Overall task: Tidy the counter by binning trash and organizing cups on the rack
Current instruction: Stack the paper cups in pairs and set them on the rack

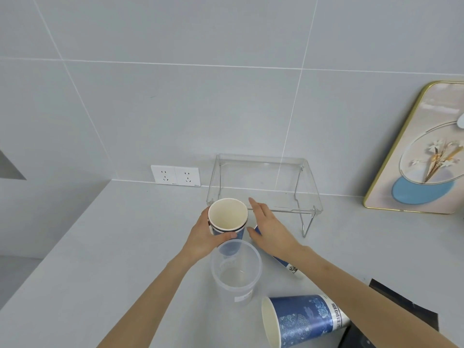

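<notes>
Grey counter [125, 247] fills the lower view, meeting a tiled wall with a double socket [175, 175] at its base. Leaning on the wall at right, a gold-framed picture [421, 156] is cut off by the frame edge. A clear acrylic rack [263, 179] on wire legs stands against the wall, hard to trace where it is transparent. In front, an upright translucent plastic tub [236, 270] carries a small label too blurred to read. A blue patterned paper cup [303, 320] lies on its side at the bottom; the writing on its white band is not legible. The left hand [203, 237] grips stacked paper cups [228, 217], rim up, just before the rack. The right hand [271, 229] is spread open over another blue cup [288, 266] lying mostly hidden beneath it; contact cannot be told.
</notes>
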The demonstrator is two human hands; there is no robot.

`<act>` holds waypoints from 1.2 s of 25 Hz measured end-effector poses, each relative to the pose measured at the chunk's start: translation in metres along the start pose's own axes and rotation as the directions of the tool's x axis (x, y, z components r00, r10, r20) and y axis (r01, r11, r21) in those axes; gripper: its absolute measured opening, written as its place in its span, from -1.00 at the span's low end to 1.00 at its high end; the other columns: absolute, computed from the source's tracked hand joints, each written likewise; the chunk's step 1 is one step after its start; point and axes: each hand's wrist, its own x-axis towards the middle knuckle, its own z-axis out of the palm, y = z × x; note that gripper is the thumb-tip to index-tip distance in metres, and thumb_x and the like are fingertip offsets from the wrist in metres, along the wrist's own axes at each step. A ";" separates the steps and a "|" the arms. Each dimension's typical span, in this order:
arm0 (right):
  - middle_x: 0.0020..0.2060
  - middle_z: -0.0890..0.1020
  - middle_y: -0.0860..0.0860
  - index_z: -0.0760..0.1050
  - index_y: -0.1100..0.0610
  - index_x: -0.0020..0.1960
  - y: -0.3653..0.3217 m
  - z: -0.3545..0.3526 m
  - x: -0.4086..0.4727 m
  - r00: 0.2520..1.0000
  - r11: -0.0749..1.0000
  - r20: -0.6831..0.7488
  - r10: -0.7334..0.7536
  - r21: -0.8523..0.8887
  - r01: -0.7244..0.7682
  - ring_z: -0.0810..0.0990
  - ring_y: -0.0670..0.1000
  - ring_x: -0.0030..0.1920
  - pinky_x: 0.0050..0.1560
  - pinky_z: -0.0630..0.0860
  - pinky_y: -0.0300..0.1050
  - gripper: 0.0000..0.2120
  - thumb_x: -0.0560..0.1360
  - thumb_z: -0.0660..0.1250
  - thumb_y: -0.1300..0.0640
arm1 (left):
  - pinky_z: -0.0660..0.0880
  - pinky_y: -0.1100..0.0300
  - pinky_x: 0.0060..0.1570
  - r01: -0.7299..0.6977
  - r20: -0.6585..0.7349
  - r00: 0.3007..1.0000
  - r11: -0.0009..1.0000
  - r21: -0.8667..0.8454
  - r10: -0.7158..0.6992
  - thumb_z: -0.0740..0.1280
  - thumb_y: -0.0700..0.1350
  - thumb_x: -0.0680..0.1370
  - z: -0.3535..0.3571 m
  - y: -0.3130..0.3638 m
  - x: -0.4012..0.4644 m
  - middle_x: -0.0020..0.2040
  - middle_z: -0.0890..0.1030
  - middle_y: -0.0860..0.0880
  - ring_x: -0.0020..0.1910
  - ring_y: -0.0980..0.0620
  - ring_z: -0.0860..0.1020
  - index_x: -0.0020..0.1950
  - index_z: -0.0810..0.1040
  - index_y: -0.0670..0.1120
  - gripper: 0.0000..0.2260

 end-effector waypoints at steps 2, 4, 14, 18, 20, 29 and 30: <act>0.38 0.33 0.14 0.05 0.15 0.44 0.001 0.004 0.002 0.999 0.997 0.025 0.043 0.067 -0.044 0.37 0.12 0.34 0.31 0.36 -0.03 -0.43 0.52 0.22 0.15 | 0.36 0.16 0.18 -0.011 0.007 1.000 1.000 0.018 0.011 0.50 -0.14 0.34 -0.002 0.004 -0.001 0.33 0.42 -0.06 0.19 0.02 0.40 0.39 0.21 -0.03 -0.28; 0.31 0.44 0.13 0.18 0.14 0.39 -0.003 0.003 0.003 0.998 0.980 0.004 0.058 0.188 -0.057 0.44 0.08 0.28 0.26 0.39 -0.08 -0.48 0.49 0.27 0.15 | 0.37 0.15 0.19 -0.039 0.000 0.999 0.999 0.032 0.039 0.49 -0.14 0.34 -0.005 0.012 -0.001 0.33 0.43 -0.06 0.28 -0.04 0.41 0.39 0.22 -0.05 -0.30; 0.15 0.50 0.16 0.33 0.19 0.30 -0.050 -0.084 0.027 0.948 0.927 -0.313 -0.057 0.337 0.166 0.48 -0.04 -0.01 0.04 0.46 -0.19 -0.53 0.45 0.35 0.11 | 0.39 0.20 0.10 -0.262 -0.146 0.956 0.965 -0.029 0.255 0.42 -0.10 0.41 -0.056 0.100 0.014 0.22 0.43 0.04 0.17 0.11 0.40 0.38 0.24 -0.08 -0.39; 0.21 0.47 0.14 0.29 0.17 0.33 -0.055 -0.111 0.054 0.937 0.916 -0.345 -0.044 0.359 0.176 0.47 -0.05 0.03 0.13 0.49 -0.13 -0.52 0.46 0.32 0.09 | 0.37 0.19 0.15 -0.300 -0.121 0.948 0.954 -0.024 0.295 0.40 -0.09 0.43 -0.070 0.127 0.043 0.36 0.41 -0.01 0.27 0.06 0.42 0.39 0.23 -0.08 -0.41; 0.23 0.47 0.13 0.29 0.15 0.33 -0.053 -0.118 0.071 0.939 0.914 -0.344 -0.022 0.373 0.158 0.49 -0.03 0.05 0.11 0.46 -0.16 -0.52 0.47 0.32 0.09 | 0.38 0.19 0.18 -0.301 -0.103 0.949 0.953 -0.025 0.297 0.40 -0.08 0.43 -0.075 0.134 0.063 0.38 0.41 -0.02 0.32 0.02 0.41 0.38 0.23 -0.08 -0.42; 0.27 0.48 0.13 0.28 0.13 0.34 -0.026 -0.109 0.164 0.941 0.883 -0.331 0.073 0.461 0.093 0.52 0.07 0.21 0.09 0.38 -0.21 -0.55 0.49 0.29 0.12 | 0.36 0.22 0.09 -0.224 -0.078 0.973 0.971 -0.085 0.218 0.39 -0.07 0.44 -0.076 0.127 0.162 0.36 0.41 0.00 0.17 0.11 0.41 0.39 0.25 -0.05 -0.43; 0.27 0.48 0.13 0.28 0.14 0.34 -0.023 -0.106 0.172 0.942 0.881 -0.325 0.077 0.464 0.089 0.52 0.07 0.21 0.09 0.38 -0.21 -0.56 0.49 0.28 0.12 | 0.35 0.22 0.09 -0.217 -0.081 0.974 0.972 -0.086 0.210 0.39 -0.06 0.44 -0.075 0.124 0.170 0.36 0.41 0.00 0.16 0.11 0.41 0.39 0.25 -0.05 -0.43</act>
